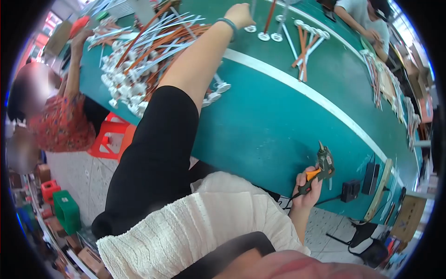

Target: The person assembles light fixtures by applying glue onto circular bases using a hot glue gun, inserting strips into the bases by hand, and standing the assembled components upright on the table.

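My left hand [239, 16] reaches to the far side of the green table, beside an upright stick with a round white base [250, 29]; its fingers are bunched, and what they hold, if anything, is hidden. My right hand [306, 188] grips a dark green glue gun [325, 165] with an orange trigger, nozzle pointing up and away. A large pile of brown and pale sticks with white ends [160, 51] lies under and left of my left forearm. Several crossed sticks with white discs [304, 51] lie right of my left hand.
Black power adapters [350, 190] and a wooden strip [378, 190] are at the table's right end. One person in a red patterned top [62, 123] sits at left, another in a light shirt [348, 5] at the far right, near more sticks [371, 74]. Red stool [109, 142] at left.
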A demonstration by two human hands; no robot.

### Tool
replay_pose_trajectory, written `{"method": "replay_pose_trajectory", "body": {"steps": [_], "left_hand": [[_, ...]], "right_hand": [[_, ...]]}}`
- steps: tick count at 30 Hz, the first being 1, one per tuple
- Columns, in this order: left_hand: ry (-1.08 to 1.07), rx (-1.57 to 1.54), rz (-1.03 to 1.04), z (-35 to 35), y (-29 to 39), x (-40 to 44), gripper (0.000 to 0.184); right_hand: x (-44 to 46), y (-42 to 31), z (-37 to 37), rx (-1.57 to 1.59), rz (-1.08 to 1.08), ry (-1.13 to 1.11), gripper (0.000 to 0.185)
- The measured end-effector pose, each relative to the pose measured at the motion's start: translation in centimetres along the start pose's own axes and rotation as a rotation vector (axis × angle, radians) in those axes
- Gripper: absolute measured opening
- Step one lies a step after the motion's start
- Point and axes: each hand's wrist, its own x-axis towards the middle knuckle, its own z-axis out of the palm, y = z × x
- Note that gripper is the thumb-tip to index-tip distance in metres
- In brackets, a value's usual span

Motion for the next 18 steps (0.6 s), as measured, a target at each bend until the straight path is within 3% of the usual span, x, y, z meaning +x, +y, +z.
{"method": "replay_pose_trajectory", "body": {"steps": [3,4,5,7,9,11,14,17,18], "left_hand": [[-0.177,0.133,0.024,-8.7,4.4,-2.1,0.017],[-0.077,0.246,0.092,-11.0,3.8,-2.8,0.017],[-0.346,0.325,-0.093,-11.7,2.4,-2.4,0.024],[-0.067,0.601,-0.061,-17.6,-2.9,-4.0,0.052],[-0.327,0.773,-0.197,-22.2,-9.1,-3.9,0.057],[-0.382,0.822,-0.126,-23.8,-13.6,-6.5,0.049],[-0.7,0.698,-0.224,-25.8,-7.7,-7.6,0.04],[-0.344,0.475,-0.304,-26.8,-8.5,-8.4,0.032],[-0.312,0.362,-0.25,-27.7,-8.3,-8.0,0.031]], "right_hand": [[0.1,0.0,-0.3,0.002,-0.009,-0.041,0.044],[0.1,0.0,-0.2,-0.001,-0.006,-0.056,0.043],[0.1,0.0,-0.1,-0.003,-0.01,-0.066,0.042],[0.0,0.0,-0.1,-0.008,-0.005,-0.071,0.042],[0.1,0.0,0.0,-0.011,-0.023,-0.053,0.044],[0.2,0.0,0.0,-0.014,-0.019,-0.035,0.046],[0.2,0.0,-0.1,-0.041,-0.027,-0.034,0.046],[0.2,0.1,0.1,-0.043,-0.045,-0.044,0.047],[0.1,0.0,0.2,-0.051,-0.055,-0.035,0.048]]}}
